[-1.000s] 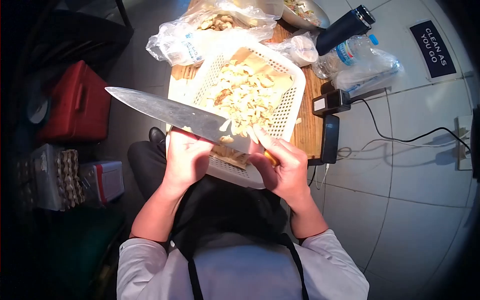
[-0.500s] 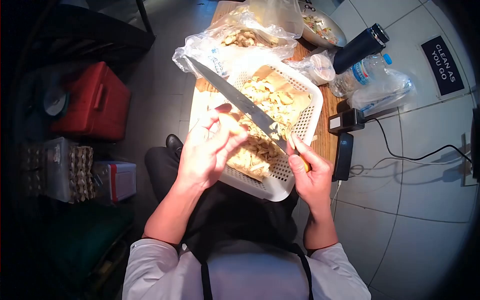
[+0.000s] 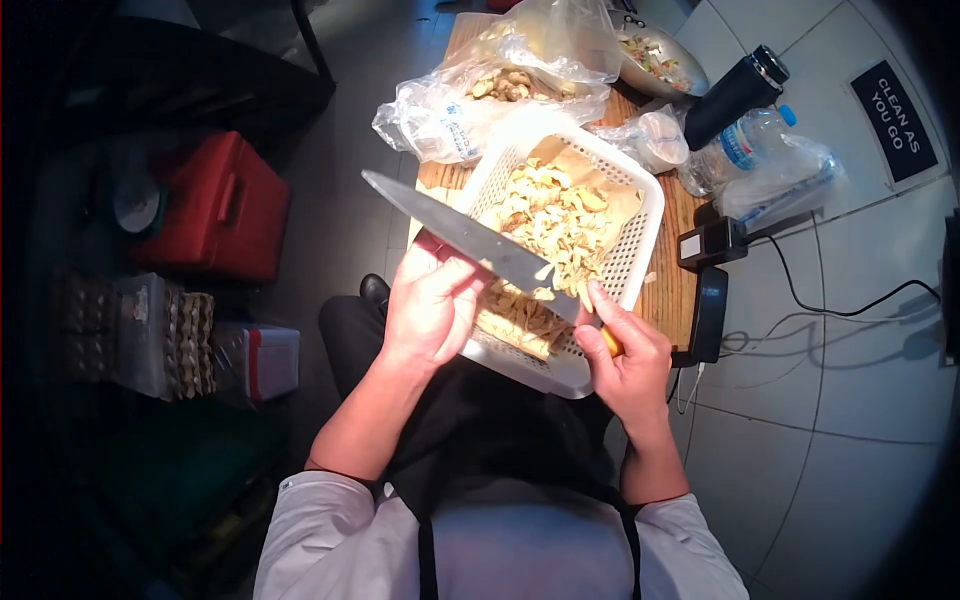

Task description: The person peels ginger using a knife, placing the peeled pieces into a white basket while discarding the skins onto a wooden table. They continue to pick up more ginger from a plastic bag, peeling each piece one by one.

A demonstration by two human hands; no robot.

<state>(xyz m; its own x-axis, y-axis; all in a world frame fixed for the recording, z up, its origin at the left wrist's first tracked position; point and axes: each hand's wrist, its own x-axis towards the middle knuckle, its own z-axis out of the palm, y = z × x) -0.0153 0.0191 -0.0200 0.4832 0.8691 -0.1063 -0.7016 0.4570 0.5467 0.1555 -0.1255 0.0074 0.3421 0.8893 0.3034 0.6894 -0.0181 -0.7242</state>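
Note:
A large knife (image 3: 470, 236) crosses above the white perforated basket (image 3: 651, 215), its tip pointing up and left. My right hand (image 3: 625, 350) is closed round its yellow handle (image 3: 611, 341) at the basket's right side. My left hand (image 3: 432, 305) has its fingers bent up behind the blade, at the basket's left side; whatever it holds is hidden by the knife. Pale peelings (image 3: 560, 210) lie on brown paper in the basket, and small bits cling to the blade.
Behind the basket are a plastic bag (image 3: 430, 120) of ginger-like pieces and a metal pan (image 3: 690, 70). A dark flask (image 3: 735, 98), a water bottle (image 3: 715, 160) and a black device (image 3: 712, 243) with cables stand at the right. A red box (image 3: 230, 210) sits at the left.
The view has shifted, so the scene sits farther right. The blade now lies flatter and covers my left fingertips, and the pale piece seen in my left hand before is hidden.

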